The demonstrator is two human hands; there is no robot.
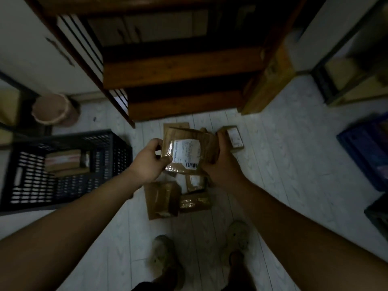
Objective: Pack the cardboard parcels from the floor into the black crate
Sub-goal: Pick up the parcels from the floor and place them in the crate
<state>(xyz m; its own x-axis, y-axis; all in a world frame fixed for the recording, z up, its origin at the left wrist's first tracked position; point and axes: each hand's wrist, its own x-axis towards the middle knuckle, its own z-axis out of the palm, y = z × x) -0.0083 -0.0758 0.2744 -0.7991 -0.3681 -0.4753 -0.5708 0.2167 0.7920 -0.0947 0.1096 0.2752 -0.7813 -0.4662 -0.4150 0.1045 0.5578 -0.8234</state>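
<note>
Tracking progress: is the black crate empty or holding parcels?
Not empty: cardboard parcels lie stacked inside the black crate.

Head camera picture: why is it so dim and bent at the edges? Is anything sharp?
Head view: weak room light leaves the wooden steps nearly black; the wide-angle lens bows the edges; the label on the held parcel is brightest, its print unreadable; the blue crate is smeared.

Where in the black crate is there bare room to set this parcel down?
The black crate looks bare nearer you and right of the stacked parcels inside. The floor right of the loose pile is open too. It is crowded under the held parcel.
</note>
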